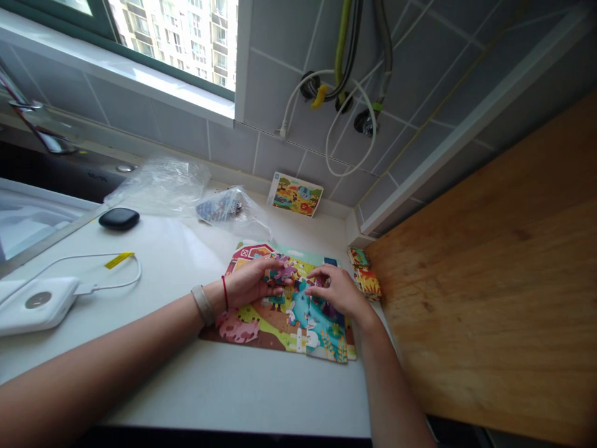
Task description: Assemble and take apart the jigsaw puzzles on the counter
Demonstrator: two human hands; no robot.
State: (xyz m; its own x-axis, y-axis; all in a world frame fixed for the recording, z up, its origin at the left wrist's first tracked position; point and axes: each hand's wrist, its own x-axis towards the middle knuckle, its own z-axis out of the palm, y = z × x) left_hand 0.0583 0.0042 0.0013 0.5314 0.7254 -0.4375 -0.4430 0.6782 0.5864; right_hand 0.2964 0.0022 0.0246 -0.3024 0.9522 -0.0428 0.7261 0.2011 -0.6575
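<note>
Several loose pieces (283,272) are held between the thumb and fingers of the left hand (249,285), above the upper middle of the puzzle board (275,339). At the upper right of the board, the right hand (344,291) is held with thumb and forefinger apart; whether a piece is touched cannot be told. The farm picture is judged partly built: a strip (329,351) is laid along the board's right side, its lower edge slightly out of line, while the held pieces are left unplaced. How much of the remaining picture is fitted, not printed, cannot be told. Small stacks (368,284) are set just right of the board; a picture card (297,195) is leaned behind it, and a clear bag (224,206) is left behind its left side.
</note>
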